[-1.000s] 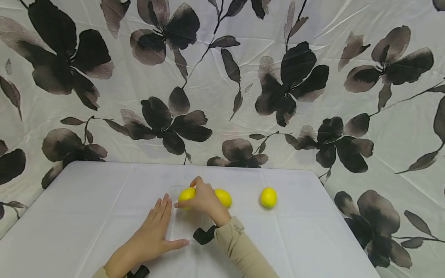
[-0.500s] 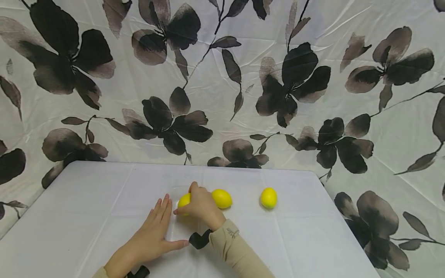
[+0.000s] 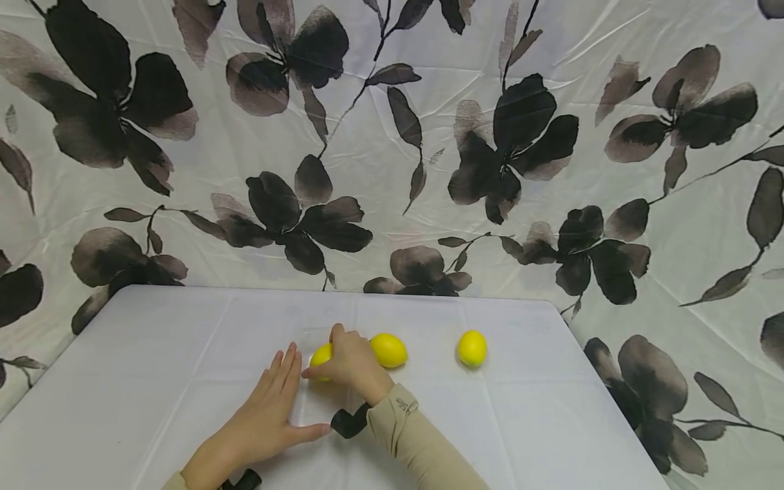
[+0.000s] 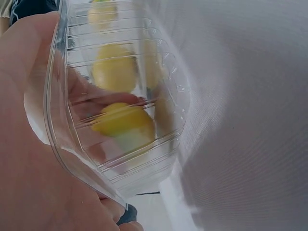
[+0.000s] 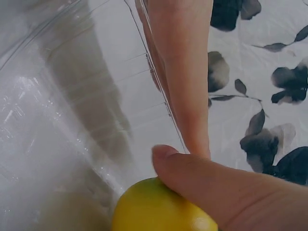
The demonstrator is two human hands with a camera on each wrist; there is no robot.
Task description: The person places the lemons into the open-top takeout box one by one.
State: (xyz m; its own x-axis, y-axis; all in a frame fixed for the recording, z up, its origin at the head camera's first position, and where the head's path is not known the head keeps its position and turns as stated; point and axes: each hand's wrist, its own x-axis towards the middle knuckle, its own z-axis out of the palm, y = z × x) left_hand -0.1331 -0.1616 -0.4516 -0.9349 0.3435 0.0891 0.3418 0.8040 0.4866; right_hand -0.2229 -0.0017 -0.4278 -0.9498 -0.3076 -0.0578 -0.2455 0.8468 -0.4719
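A clear plastic container (image 3: 314, 334) with ribbed walls stands in the middle of the white table, faint in the head view. My left hand (image 3: 260, 412) lies along its left side, fingers straight and thumb spread towards the near end. My right hand (image 3: 355, 364) reaches into the container and holds a yellow lemon (image 3: 321, 356) between thumb and fingers. The left wrist view shows that lemon (image 4: 126, 126) through the clear wall, low in the container. In the right wrist view my thumb presses on the lemon (image 5: 159, 207), which has a greenish patch.
Just right of my right hand lies a second lemon (image 3: 388, 350). A third lemon (image 3: 472, 348) sits farther right on the white-covered table (image 3: 539, 408). Behind the table's far edge hangs a floral cloth (image 3: 422, 156).
My right hand has moved slightly nearer and to the left with the lemon, uncovering more of the second lemon. My left hand stays in place.
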